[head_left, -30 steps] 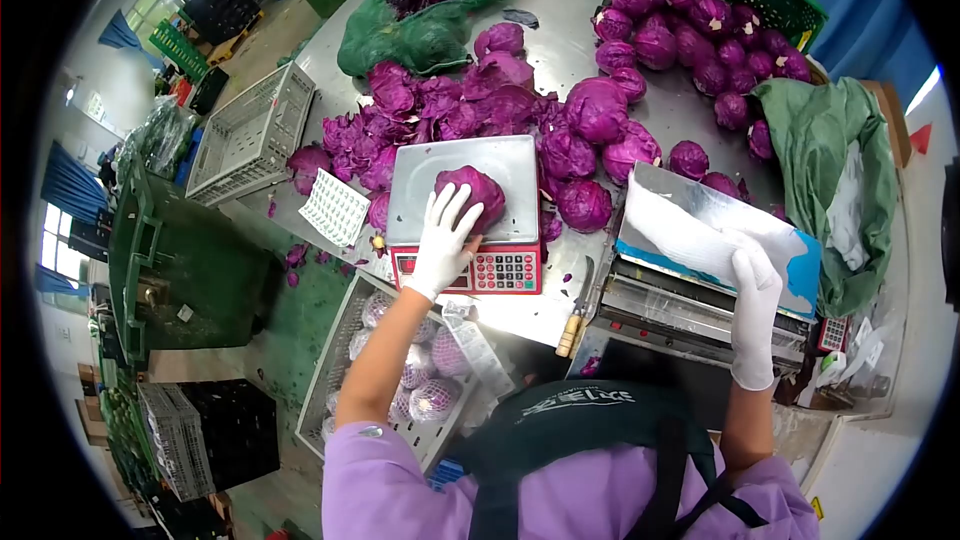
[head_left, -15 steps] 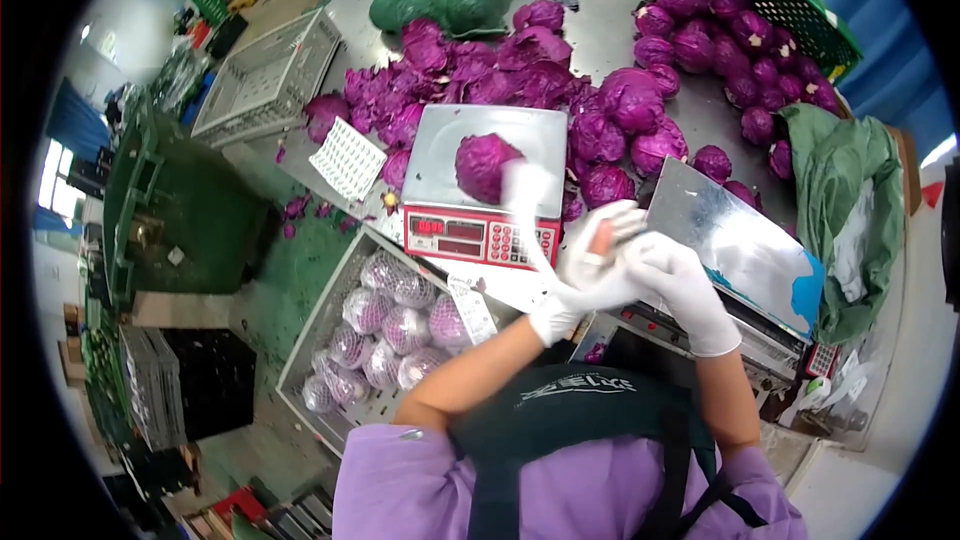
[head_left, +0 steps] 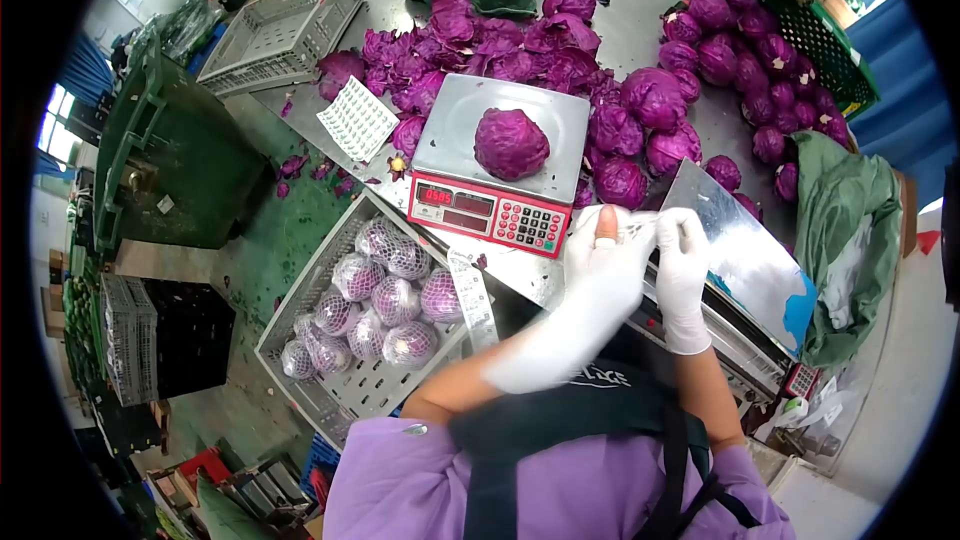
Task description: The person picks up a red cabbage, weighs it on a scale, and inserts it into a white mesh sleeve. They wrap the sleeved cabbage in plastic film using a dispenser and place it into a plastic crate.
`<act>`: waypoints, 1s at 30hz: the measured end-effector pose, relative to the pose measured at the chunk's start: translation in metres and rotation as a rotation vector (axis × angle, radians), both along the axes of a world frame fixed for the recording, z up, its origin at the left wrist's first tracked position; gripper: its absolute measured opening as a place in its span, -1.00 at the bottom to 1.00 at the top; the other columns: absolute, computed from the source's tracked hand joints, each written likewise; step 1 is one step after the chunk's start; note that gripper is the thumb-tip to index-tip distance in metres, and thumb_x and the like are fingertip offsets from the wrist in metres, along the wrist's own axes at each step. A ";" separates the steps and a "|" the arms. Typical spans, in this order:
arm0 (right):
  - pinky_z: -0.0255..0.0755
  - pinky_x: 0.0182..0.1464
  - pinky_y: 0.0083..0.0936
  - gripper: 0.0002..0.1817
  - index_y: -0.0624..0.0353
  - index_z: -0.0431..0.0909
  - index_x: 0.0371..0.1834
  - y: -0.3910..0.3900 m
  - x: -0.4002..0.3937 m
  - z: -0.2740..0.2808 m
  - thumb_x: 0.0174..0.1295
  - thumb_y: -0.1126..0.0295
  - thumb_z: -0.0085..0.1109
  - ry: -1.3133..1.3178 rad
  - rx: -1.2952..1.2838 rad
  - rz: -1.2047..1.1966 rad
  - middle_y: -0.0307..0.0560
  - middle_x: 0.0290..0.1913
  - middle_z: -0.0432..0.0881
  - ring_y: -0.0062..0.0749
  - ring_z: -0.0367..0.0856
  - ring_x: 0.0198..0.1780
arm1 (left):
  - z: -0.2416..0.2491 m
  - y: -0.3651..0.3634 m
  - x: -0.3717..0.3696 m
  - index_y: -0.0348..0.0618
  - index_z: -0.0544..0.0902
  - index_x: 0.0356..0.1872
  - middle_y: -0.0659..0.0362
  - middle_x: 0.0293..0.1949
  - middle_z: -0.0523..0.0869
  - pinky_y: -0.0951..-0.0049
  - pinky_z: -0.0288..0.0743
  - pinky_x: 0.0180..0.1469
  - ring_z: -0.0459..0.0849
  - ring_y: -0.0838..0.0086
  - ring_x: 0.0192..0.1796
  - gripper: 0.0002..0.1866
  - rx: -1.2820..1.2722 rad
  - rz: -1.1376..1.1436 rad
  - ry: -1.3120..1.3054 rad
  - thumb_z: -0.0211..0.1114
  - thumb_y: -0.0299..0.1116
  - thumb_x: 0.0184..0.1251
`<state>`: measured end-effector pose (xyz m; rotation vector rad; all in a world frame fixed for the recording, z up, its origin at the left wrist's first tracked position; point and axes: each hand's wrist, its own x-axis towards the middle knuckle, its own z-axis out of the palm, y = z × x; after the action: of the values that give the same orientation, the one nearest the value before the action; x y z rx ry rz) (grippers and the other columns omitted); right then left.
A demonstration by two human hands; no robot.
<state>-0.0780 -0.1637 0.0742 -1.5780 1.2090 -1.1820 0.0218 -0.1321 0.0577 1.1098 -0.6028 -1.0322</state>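
My left hand (head_left: 600, 265) wears a white glove with the thumb tip bare, its fingers closed on white mesh netting (head_left: 637, 226). My gloved right hand (head_left: 684, 275) pinches the right side of the same netting. Loose white material also covers my left wrist and part of the forearm. Both hands are just in front of the red scale (head_left: 455, 212), near its right corner. A trimmed purple cabbage (head_left: 511, 144) rests on the scale's steel pan (head_left: 445, 130), apart from my hands; the red display is lit.
At the lower left, a grey crate (head_left: 290, 375) holds several netted cabbages (head_left: 392, 298). Loose purple leaves (head_left: 490, 50) and more cabbages (head_left: 655, 100) lie behind the scale. A steel-topped machine (head_left: 735, 225) stands at right, a green bin (head_left: 170, 170) at left.
My left hand has drawn back from beside the cabbage, and the white material that trailed over the scale now lies along my left wrist. My hands have met at the netting.
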 end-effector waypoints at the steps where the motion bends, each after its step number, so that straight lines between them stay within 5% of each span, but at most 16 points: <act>1: 0.44 -0.15 -0.63 -0.80 0.24 0.54 -0.26 -0.003 0.000 0.006 0.46 0.33 0.07 -0.080 0.135 0.000 -0.29 -0.29 0.61 -0.63 0.56 -0.25 | -0.006 0.002 0.020 -0.22 0.64 -0.16 0.22 -0.31 0.65 0.55 0.48 -0.15 0.60 0.60 -0.21 -0.77 0.176 -0.360 0.057 0.14 -0.26 0.54; 3: 0.46 -0.15 -0.64 -0.80 0.23 0.56 -0.20 0.000 0.006 0.016 0.46 0.32 0.05 -0.546 0.402 0.096 -0.29 -0.26 0.62 -0.62 0.56 -0.24 | -0.074 0.009 0.015 -0.22 0.63 -0.19 0.16 -0.07 0.58 0.60 0.39 0.02 0.50 0.61 -0.12 -0.82 -0.204 -0.148 0.168 0.22 -0.31 0.48; 5: 0.47 -0.14 -0.66 -0.79 0.26 0.57 -0.07 0.002 0.010 0.027 0.44 0.35 0.05 -0.514 0.634 0.225 -0.30 -0.23 0.62 -0.64 0.57 -0.25 | -0.115 -0.007 0.043 -0.18 0.61 -0.24 0.20 -0.30 0.67 0.50 0.56 -0.12 0.61 0.49 -0.34 -0.74 0.156 -0.207 0.364 0.20 -0.17 0.50; 7: 0.52 -0.22 -0.65 -0.68 0.29 0.58 0.12 -0.009 -0.002 0.027 0.37 0.39 0.11 -0.210 0.882 0.698 -0.27 -0.24 0.67 -0.59 0.63 -0.28 | -0.034 0.001 0.097 -0.29 0.62 -0.06 0.00 -0.18 0.75 0.34 0.59 -0.05 0.72 0.31 -0.12 -0.47 0.011 -0.614 1.166 0.16 0.10 0.45; 9: 0.50 -0.29 -0.61 -0.74 0.25 0.68 -0.01 -0.029 0.003 0.032 0.35 0.41 0.11 0.151 0.840 0.698 -0.30 -0.34 0.67 -0.62 0.60 -0.33 | 0.012 0.010 0.102 -0.28 0.61 -0.03 0.01 -0.16 0.75 0.32 0.60 -0.08 0.73 0.31 -0.12 -0.48 0.166 -0.485 1.032 0.19 0.08 0.44; 11: 0.44 -0.35 -0.60 -0.79 0.25 0.73 -0.23 -0.074 0.008 0.017 0.34 0.42 0.10 0.310 0.336 0.549 -0.32 -0.43 0.64 -0.69 0.53 -0.38 | 0.039 0.016 0.096 -0.25 0.58 0.03 0.11 -0.17 0.73 0.41 0.59 -0.25 0.72 0.42 -0.25 -0.55 0.232 -0.371 0.949 0.26 -0.04 0.42; 14: 0.34 -0.40 -0.63 -0.77 0.32 0.66 -0.36 -0.142 0.024 0.026 0.34 0.38 0.12 0.252 -0.053 0.188 -0.34 -0.50 0.60 -0.73 0.48 -0.43 | -0.023 0.019 0.089 -0.25 0.54 0.03 0.25 -0.46 0.59 0.50 0.34 -0.51 0.51 0.58 -0.54 -0.69 0.127 -0.409 0.686 0.31 -0.31 0.38; 17: 0.37 -0.31 -0.65 -0.84 0.36 0.66 -0.26 -0.167 0.080 0.030 0.34 0.49 0.13 0.291 -0.168 0.282 -0.30 -0.45 0.63 -0.71 0.49 -0.38 | -0.072 -0.012 0.087 -0.29 0.55 -0.02 0.30 -0.56 0.48 0.49 0.19 -0.63 0.37 0.63 -0.63 -0.65 0.386 0.036 0.489 0.36 -0.26 0.34; 21: 0.47 -0.06 -0.65 -0.72 0.39 0.60 0.04 -0.202 0.148 -0.002 0.36 0.49 0.05 0.271 -0.172 0.431 -0.13 -0.13 0.71 -0.62 0.60 -0.15 | -0.079 -0.039 0.127 -0.13 0.20 0.38 0.16 -0.33 0.57 0.49 0.34 -0.63 0.52 0.51 -0.54 -0.32 0.313 0.309 0.561 0.27 -0.04 0.41; 22: 0.46 -0.02 -0.61 -0.68 0.37 0.58 0.10 -0.209 0.162 -0.015 0.39 0.43 0.03 0.183 -0.065 0.501 -0.11 -0.08 0.70 -0.59 0.59 -0.09 | -0.072 -0.041 0.138 0.11 0.04 0.47 -0.09 0.09 0.52 0.48 0.46 -0.57 0.70 0.30 -0.27 -0.24 0.342 0.188 0.543 0.04 0.27 0.44; 23: 0.46 0.02 -0.57 -0.64 0.35 0.56 0.15 -0.210 0.174 -0.025 0.41 0.38 0.01 0.094 0.045 0.563 -0.10 -0.03 0.70 -0.56 0.58 -0.03 | -0.073 -0.045 0.143 0.07 0.09 0.48 -0.09 0.06 0.56 0.38 0.54 -0.47 0.70 0.26 -0.17 -0.14 0.350 0.125 0.586 -0.14 0.46 0.37; 25: 0.41 0.14 -0.51 -0.56 0.34 0.51 0.24 -0.214 0.188 -0.049 0.45 0.25 -0.03 0.176 0.055 0.599 -0.11 0.06 0.66 -0.49 0.56 0.06 | -0.119 -0.055 0.152 0.11 0.17 0.48 0.05 -0.03 0.63 0.26 0.62 -0.35 0.71 0.28 -0.09 -0.08 0.299 -0.106 0.860 -0.15 0.55 0.28; 26: 0.33 0.26 -0.48 -0.51 0.34 0.45 0.30 -0.209 0.189 -0.069 0.47 0.21 -0.07 0.323 0.438 0.853 -0.09 0.16 0.62 -0.46 0.54 0.14 | -0.106 -0.055 0.152 0.10 0.27 0.44 0.08 0.05 0.64 0.23 0.62 -0.19 0.70 0.29 -0.01 -0.08 0.181 -0.041 0.922 -0.16 0.56 0.26; 27: 0.27 0.33 -0.53 -0.50 0.32 0.44 0.33 -0.197 0.185 -0.079 0.48 0.21 -0.10 0.262 0.198 0.952 -0.09 0.23 0.58 -0.46 0.50 0.24 | -0.093 -0.056 0.152 0.08 0.37 0.39 0.10 0.14 0.64 0.20 0.62 -0.03 0.68 0.30 0.08 -0.08 0.061 0.021 0.981 -0.17 0.57 0.25; 29: 0.25 0.36 -0.50 -0.48 0.32 0.45 0.31 -0.164 0.181 -0.058 0.49 0.16 -0.14 0.249 0.316 0.710 -0.08 0.23 0.58 -0.43 0.51 0.23 | -0.122 -0.064 0.161 -0.36 0.30 0.38 -0.08 0.33 0.47 0.15 0.44 0.34 0.53 0.17 0.31 -0.05 -0.557 -0.227 1.580 -0.22 0.42 0.40; 30: 0.25 0.36 -0.50 -0.48 0.32 0.45 0.31 -0.150 0.169 -0.042 0.49 0.16 -0.14 0.259 0.316 0.709 -0.08 0.23 0.58 -0.43 0.51 0.23 | -0.097 -0.047 0.158 -0.37 0.27 0.40 -0.09 0.36 0.43 0.19 0.37 0.39 0.47 0.16 0.36 -0.06 -0.517 -0.213 1.020 -0.20 0.40 0.41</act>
<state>0.0909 -0.3141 0.0326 -1.7275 0.8142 -0.3252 0.1797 -0.1793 -0.0389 -0.0050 -0.1230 -1.3561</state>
